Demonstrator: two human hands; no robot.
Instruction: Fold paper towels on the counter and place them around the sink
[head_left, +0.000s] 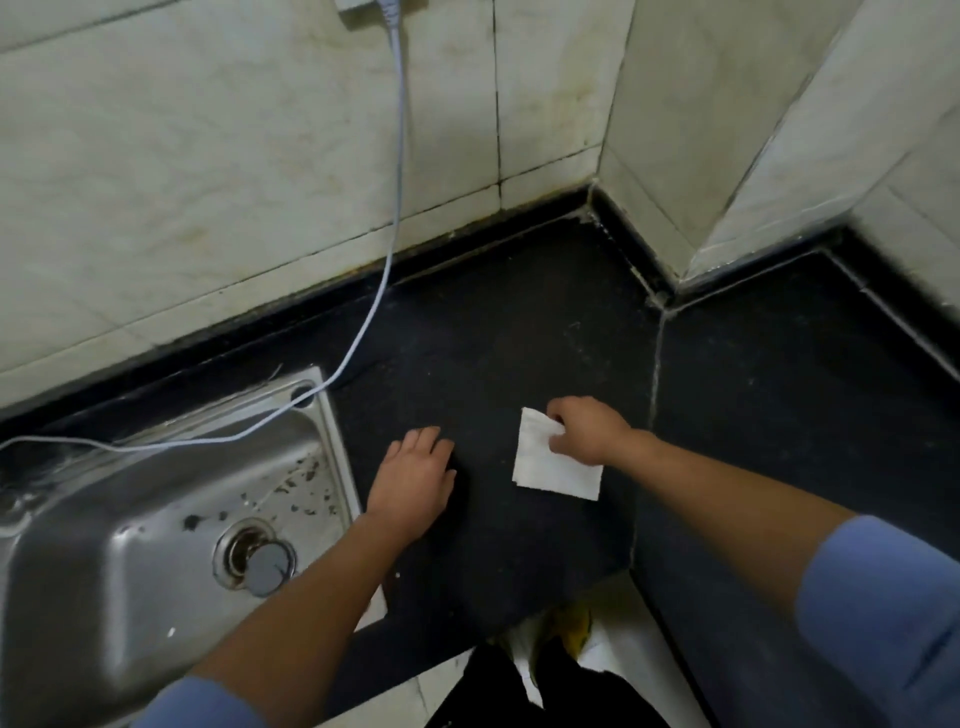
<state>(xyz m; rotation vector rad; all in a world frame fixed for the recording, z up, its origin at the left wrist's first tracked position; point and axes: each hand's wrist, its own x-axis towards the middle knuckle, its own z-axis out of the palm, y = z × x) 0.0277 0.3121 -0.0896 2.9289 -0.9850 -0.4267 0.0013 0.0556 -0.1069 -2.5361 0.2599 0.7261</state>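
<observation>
- Pinching the folded paper towel (550, 465) at its far right edge with our right hand (589, 431), fingers curled onto it; towel lies on the dark counter (493, 332), well right of the sink (340, 457).
- Our left hand (415, 470) rests palm down on the counter, fingers loosely straight, holding nothing, just beside the sink rim.
- We see counter running from towel to wall (208, 182); white cable (387, 260) crosses the sink's far corner.

Blue sleeves (883, 597), perhaps dark trousers (524, 696).
</observation>
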